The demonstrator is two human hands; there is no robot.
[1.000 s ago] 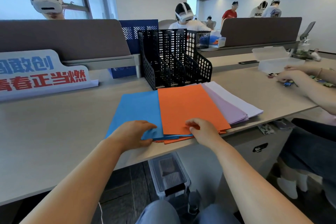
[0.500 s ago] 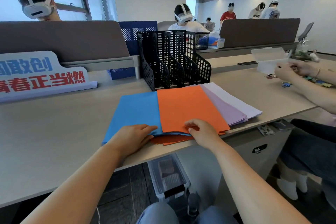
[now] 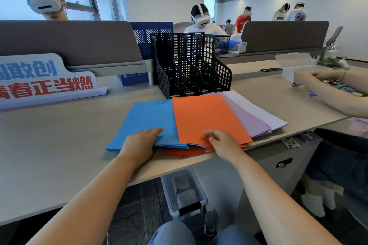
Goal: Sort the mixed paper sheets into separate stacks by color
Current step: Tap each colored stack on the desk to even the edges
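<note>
Lower orange paper (image 3: 185,152) beneath the blue sheets (image 3: 149,119) is mostly hidden. My left hand (image 3: 139,143) presses blue, fingers flat together; my right hand (image 3: 224,144) has its fingers curled on the top orange sheet (image 3: 205,117), grip unclear.

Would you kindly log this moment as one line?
left hand: flat on blue sheets | right hand: fingers curled at orange sheet edge, grip unclear | purple stack, white stack: beside orange

Bare left forearm (image 3: 89,195), bare right forearm (image 3: 268,191), bare left hand (image 3: 139,144), bare right hand (image 3: 226,143), light blue jeans (image 3: 171,233) on both knees
</note>
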